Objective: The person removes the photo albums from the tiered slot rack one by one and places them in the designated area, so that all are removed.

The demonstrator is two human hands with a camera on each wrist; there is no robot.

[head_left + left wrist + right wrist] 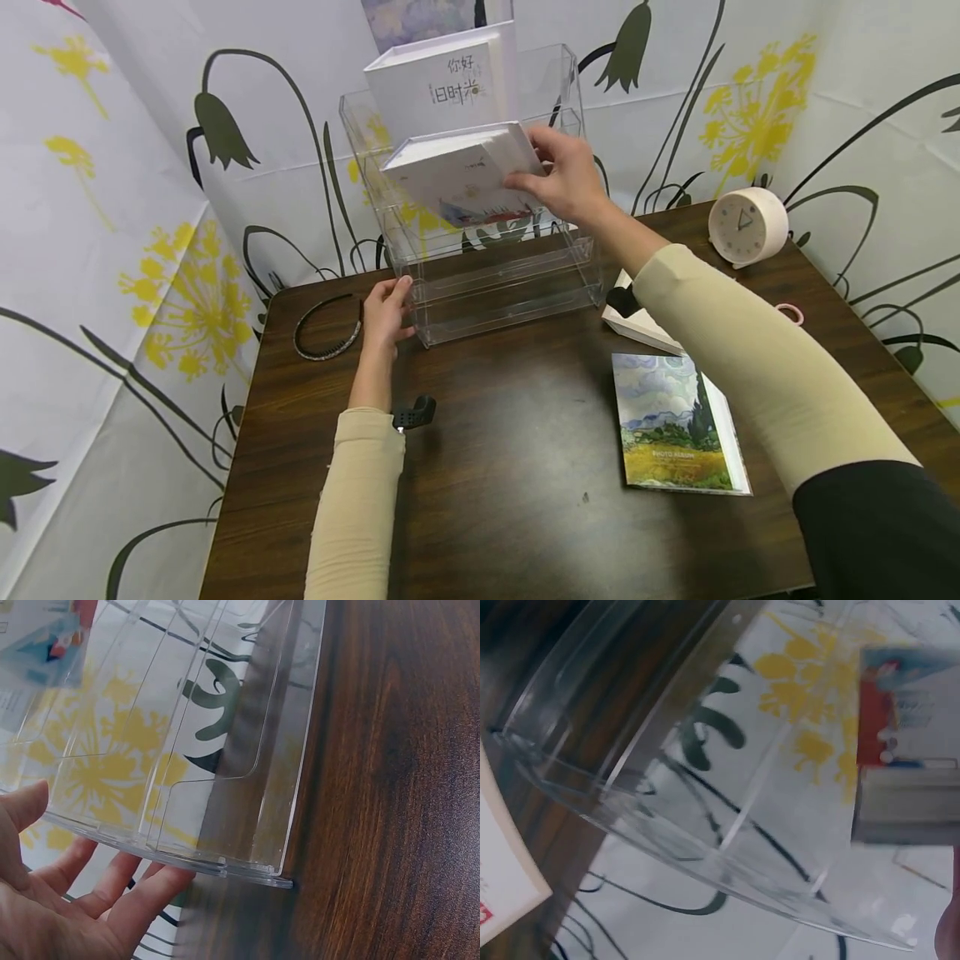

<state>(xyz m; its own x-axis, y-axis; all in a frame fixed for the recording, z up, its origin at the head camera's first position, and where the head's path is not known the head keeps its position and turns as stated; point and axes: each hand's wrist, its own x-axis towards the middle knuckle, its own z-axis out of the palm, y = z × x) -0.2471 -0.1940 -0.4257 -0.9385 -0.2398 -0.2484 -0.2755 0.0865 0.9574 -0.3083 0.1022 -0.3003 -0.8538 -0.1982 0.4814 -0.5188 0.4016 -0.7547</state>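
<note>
My right hand [566, 171] grips a thick white book [461, 183] by its spine end, thumb on the cover. The cover has a red and blue picture along its lower part, and the book is tilted in front of a clear acrylic rack [510, 312]. In the right wrist view, the book [911, 712] shows at the right edge, beside the thumb. My left hand [386, 312] touches the rack's left side low down. The left wrist view shows its fingers spread against the clear side panel [217, 864], thumb apart from them.
Another white book [435, 87] stands higher in the rack, with a purple-toned one [420, 18] behind. A photo album [671, 425] lies on the table at right, near a pale book [637, 329] partly under my arm. A clock [748, 227] and headband [327, 329] flank the rack.
</note>
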